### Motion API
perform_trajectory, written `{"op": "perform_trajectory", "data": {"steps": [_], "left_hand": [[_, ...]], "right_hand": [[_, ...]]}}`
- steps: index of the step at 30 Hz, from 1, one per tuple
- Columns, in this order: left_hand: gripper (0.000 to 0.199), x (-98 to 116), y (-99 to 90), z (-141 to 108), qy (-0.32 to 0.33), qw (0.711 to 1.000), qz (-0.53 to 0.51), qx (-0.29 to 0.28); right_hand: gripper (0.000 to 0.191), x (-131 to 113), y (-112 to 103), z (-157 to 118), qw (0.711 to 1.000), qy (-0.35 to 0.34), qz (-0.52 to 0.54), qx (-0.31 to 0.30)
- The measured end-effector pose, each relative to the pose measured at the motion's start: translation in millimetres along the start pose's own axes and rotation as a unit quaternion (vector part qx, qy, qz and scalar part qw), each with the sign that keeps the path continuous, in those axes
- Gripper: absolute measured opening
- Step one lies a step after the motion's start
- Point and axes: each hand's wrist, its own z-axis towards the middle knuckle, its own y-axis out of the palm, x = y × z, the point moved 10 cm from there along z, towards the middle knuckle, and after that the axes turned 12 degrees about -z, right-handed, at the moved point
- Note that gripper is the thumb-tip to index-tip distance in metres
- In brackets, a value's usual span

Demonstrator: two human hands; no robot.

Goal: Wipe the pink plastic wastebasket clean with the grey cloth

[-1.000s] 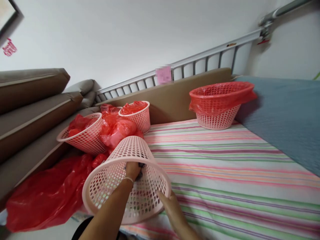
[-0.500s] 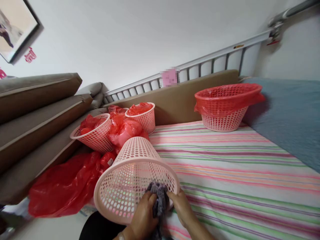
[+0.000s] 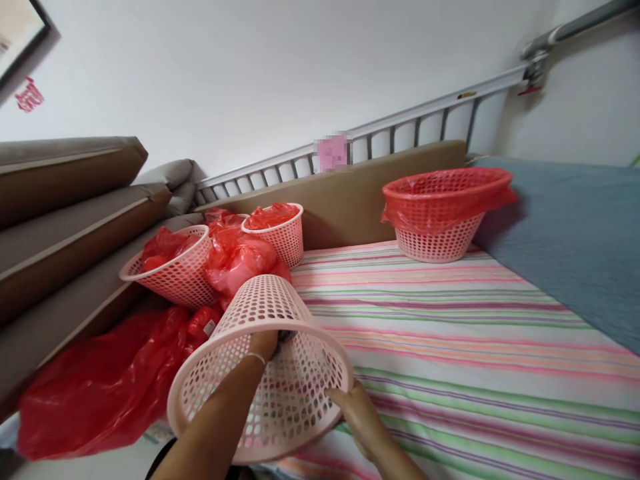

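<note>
A pale pink perforated plastic basket (image 3: 267,297) lies on its side on the striped sheet, mouth toward me. Deep inside it my left hand (image 3: 264,343) is closed on a dark grey cloth (image 3: 285,339), up against the upper inner wall. Most of the cloth and the left fingertips are hidden. My right hand (image 3: 351,404) grips the basket's rim at the right, thumb inside the mouth. Just behind the basket's base sits a bunched red plastic bag (image 3: 243,257).
Two pink baskets with red bags, one at the left (image 3: 187,273) and one farther back (image 3: 290,241), stand behind. A red-lined basket (image 3: 435,240) stands at the right. A large red bag (image 3: 95,393) and stacked cushions (image 3: 70,217) occupy the left; a radiator (image 3: 405,137) lines the wall.
My left hand has moved from the basket's mouth deep inside, taking the cloth along. My right hand stays at the rim. The view has shifted slightly right.
</note>
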Motion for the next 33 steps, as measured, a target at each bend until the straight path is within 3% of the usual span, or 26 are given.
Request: {"op": "perform_trajectory", "data": {"steps": [6,9,13,16,20,24,27,30,33], "left_hand": [[0.035,-18.2,13.7,8.6,-0.023,0.999,0.024,-0.001],[0.031,-23.5,18.3,4.8,-0.052,0.998,0.027,-0.015],[0.031,-19.1,14.7,-11.2,-0.085,0.996,0.019,-0.016],[0.032,-6.1,12.2,-35.9,-0.081,0.996,0.003,-0.02],[0.046,17.7,12.2,-86.0,-0.051,0.998,-0.026,-0.032],[0.06,41.5,15.0,-143.8,-0.007,0.996,-0.048,-0.069],[0.06,52.0,14.2,-166.3,0.034,0.993,-0.047,-0.1],[0.055,43.5,8.7,-152.4,0.046,0.993,-0.023,-0.11],[0.044,14.1,-2.8,-109.2,0.005,0.997,0.019,-0.076]], "right_hand": [[0.039,4.8,-5.7,3.5,0.999,-0.005,-0.006,0.046],[0.043,17.7,7.4,-6.0,0.998,0.002,0.028,0.052],[0.039,30.0,29.3,-17.2,0.996,0.037,0.081,0.015],[0.038,24.0,35.1,-20.1,0.993,0.046,0.108,-0.018],[0.032,17.0,29.0,-20.3,0.996,0.046,0.078,-0.009],[0.029,11.9,29.5,-22.4,0.997,0.034,0.067,-0.015],[0.031,7.0,29.3,-24.1,0.998,0.016,0.055,-0.019],[0.031,8.2,27.4,-23.5,0.999,0.017,0.035,-0.016],[0.033,13.2,28.7,-20.6,0.999,0.029,0.019,-0.028]]}}
